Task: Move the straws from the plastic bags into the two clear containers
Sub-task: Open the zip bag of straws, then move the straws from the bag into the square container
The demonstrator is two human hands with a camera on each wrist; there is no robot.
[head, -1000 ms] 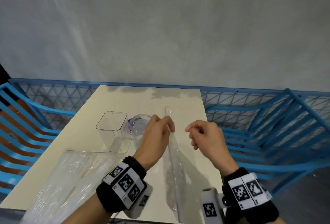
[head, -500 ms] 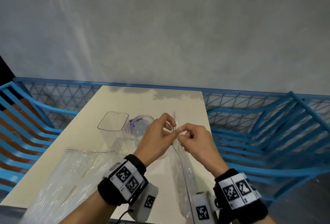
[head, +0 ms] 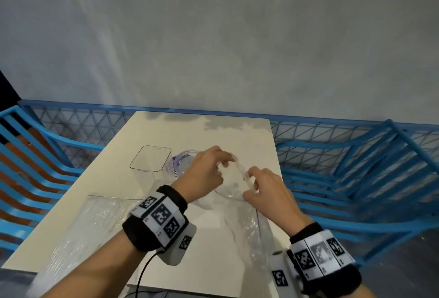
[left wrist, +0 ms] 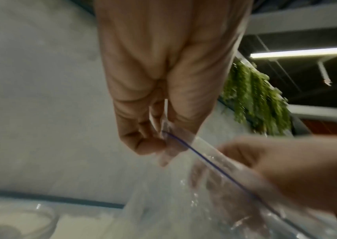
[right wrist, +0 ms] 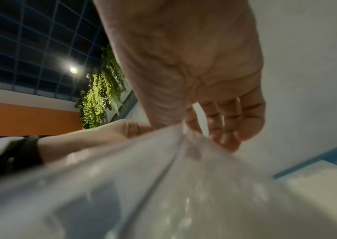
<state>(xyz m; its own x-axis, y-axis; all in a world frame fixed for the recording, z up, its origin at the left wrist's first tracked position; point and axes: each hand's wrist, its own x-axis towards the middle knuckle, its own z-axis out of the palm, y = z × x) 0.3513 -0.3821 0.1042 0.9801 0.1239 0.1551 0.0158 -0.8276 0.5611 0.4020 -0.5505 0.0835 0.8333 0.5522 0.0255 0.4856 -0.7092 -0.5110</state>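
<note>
**Both hands on the bag mouth, held above the worktop**

Head view: left hand (head: 204, 169) and right hand (head: 263, 190) each pinch the top edge of a clear plastic bag (head: 237, 221), which hangs from the grip down over the cream worktop (head: 213, 131). Bag mouth bows apart between the hands. Straws inside can't be made out. Second bag (head: 78, 231) lies flat at the near left of the worktop. Square clear container (head: 150, 162) and round clear container (head: 183, 157) stand side by side, just behind the left hand. Blue chairs (head: 356, 178) on both sides.

Left wrist view: left hand (left wrist: 163, 97), thumb and fingers clamped on the bag corner at the blue zip line (left wrist: 214, 166). Blurred.

Right wrist view: right hand (right wrist: 194, 72), thumb and forefinger nipping the bag edge, other fingers (right wrist: 231, 121) loosely curled.
</note>
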